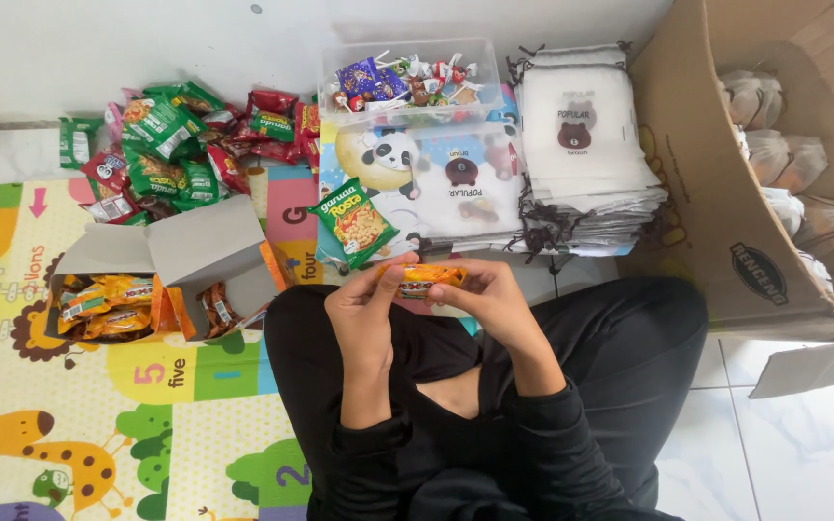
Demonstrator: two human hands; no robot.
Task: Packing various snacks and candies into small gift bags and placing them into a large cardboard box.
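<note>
Overall, the floor is white tile [803, 453] with a colourful play mat [69, 405] of animals and numbers laid over its left part. A large cardboard box [716, 174] stands open at right, filled cloth pouches inside. Beside it sits a stack of white drawstring bags [586, 145], then a clear tub of sweets [407, 82]. A heap of green and red snack packets [185, 145] lies at upper left, near an open grey carton [195, 251] holding orange packets. One green snack packet [354, 222] lies alone just ahead of the hands. Left hand [364, 314] and right hand [494, 299] are both closed around one orange packet [420, 278], held above the lap, fingers curled on its ends.
</note>
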